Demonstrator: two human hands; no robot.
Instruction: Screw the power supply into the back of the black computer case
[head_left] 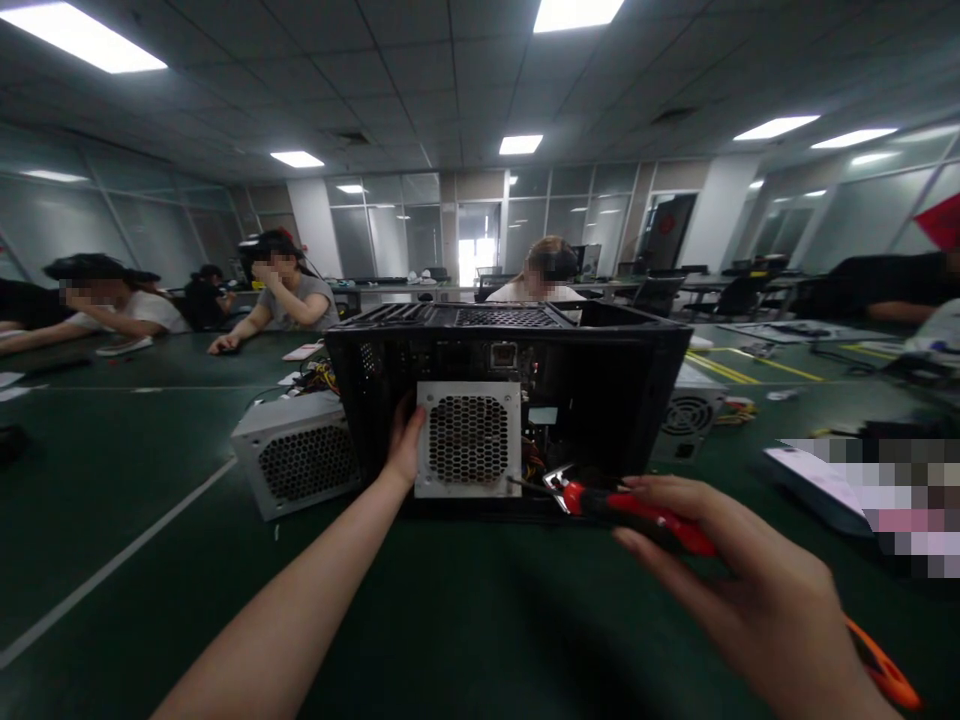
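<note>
A silver power supply unit (469, 440) with a honeycomb grille stands at the open side of a black computer case (600, 316). My left hand (407, 440) is closed on the left edge of this unit, its fingers partly hidden behind it. In my right hand (720, 540) is a screwdriver (637, 510) with a red and black handle, bright metal at its front and a thin shaft. The shaft points left at the unit's lower right corner; whether its tip touches a screw I cannot tell. Wires and a board show inside the case.
Left of the case sits another silver power supply (300, 455); a third, with a round fan grille (686, 425), is behind its right end. A phone (817, 490) lies on the green table (465, 620) at right. An orange loop (885, 670) shows by my right wrist. Several people sit beyond.
</note>
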